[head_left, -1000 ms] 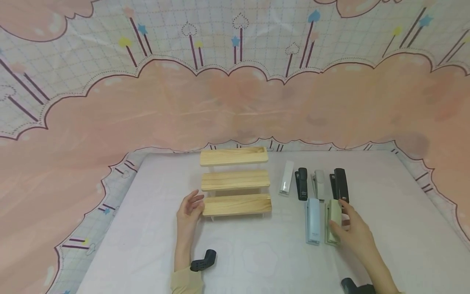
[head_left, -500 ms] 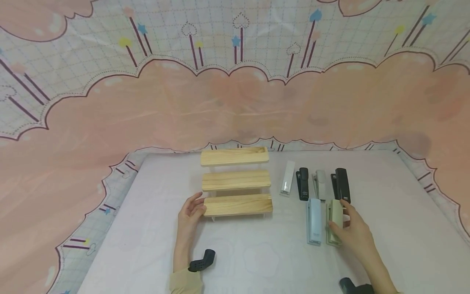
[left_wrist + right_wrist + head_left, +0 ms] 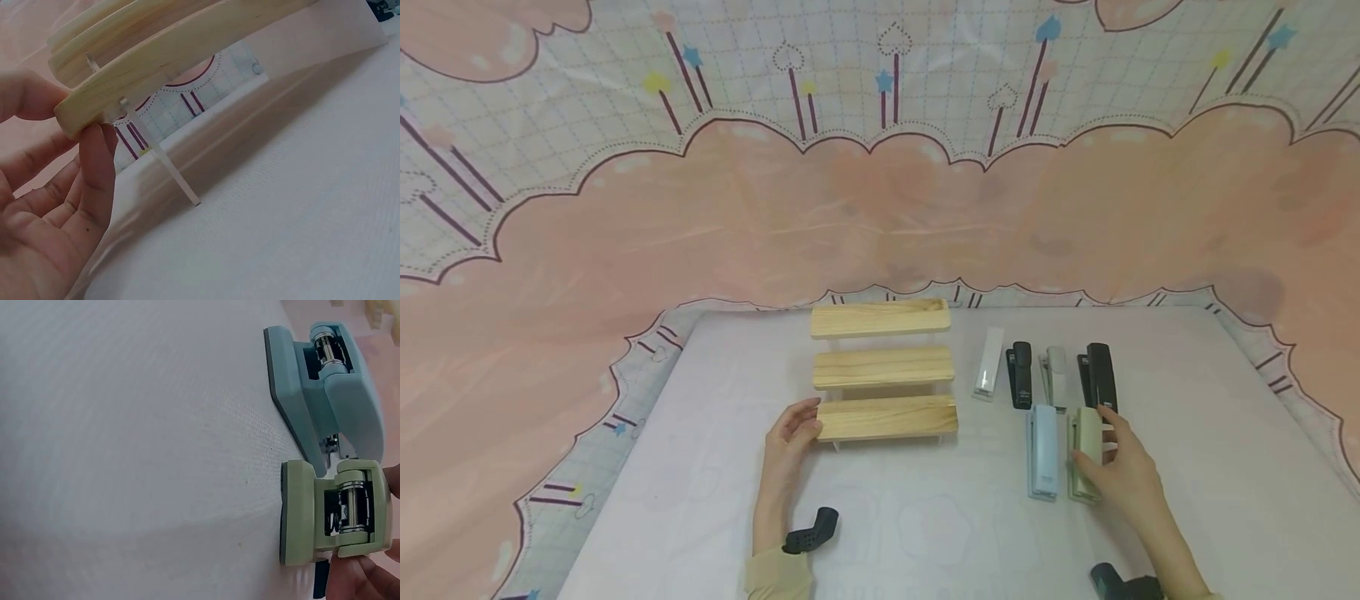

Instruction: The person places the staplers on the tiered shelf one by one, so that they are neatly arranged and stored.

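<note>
A three-tier wooden rack [image 3: 887,419] stands left of centre in the head view. My left hand [image 3: 786,437] pinches the left end of its lowest board [image 3: 156,62], thumb above and fingers beneath, as the left wrist view shows. A clear leg [image 3: 165,162] comes down under that board. Over on the right, my right hand [image 3: 1127,479] holds a pale green stapler [image 3: 300,512] between thumb and fingers; its base appears to sit on the table. Right beside it lies a light blue stapler [image 3: 1042,450]. The right wrist view catches only fingertips at the green stapler's edge.
Behind the two front staplers lie a white stapler [image 3: 988,362], a small black stapler [image 3: 1021,375], a grey stapler [image 3: 1056,375] and a larger black stapler [image 3: 1101,375]. A white cloth covers the table [image 3: 925,517]. A patterned backdrop [image 3: 880,208] hangs behind.
The left hand's raised fingers have come down closer to the rack's board end. My right hand keeps its place at the green stapler. The head view has shifted very slightly.
</note>
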The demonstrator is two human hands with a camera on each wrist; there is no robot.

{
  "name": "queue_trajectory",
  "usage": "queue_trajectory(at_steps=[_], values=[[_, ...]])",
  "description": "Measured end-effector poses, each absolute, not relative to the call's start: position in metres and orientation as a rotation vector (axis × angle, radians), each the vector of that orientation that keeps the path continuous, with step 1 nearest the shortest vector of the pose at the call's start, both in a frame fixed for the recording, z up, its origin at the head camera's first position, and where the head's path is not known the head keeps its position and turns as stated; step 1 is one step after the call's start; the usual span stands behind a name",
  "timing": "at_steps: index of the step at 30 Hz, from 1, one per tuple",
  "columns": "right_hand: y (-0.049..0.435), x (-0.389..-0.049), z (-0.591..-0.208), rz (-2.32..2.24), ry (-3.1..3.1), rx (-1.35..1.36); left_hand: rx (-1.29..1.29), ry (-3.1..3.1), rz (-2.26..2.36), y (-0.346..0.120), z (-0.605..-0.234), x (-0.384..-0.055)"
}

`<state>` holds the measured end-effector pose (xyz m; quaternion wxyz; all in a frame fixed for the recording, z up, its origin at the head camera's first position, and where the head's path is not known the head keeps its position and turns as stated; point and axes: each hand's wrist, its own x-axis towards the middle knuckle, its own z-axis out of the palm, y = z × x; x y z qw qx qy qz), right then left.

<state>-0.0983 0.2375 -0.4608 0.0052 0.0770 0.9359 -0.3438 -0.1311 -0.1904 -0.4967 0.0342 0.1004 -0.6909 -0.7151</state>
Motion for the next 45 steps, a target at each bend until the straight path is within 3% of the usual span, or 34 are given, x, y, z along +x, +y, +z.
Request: queue_trajectory(at_steps=[45], values=[[0.234, -0.107, -0.422, -1.140, 3.027, 0.103, 0.313, -2.080, -2.302, -0.191, -0.496, -0.132]])
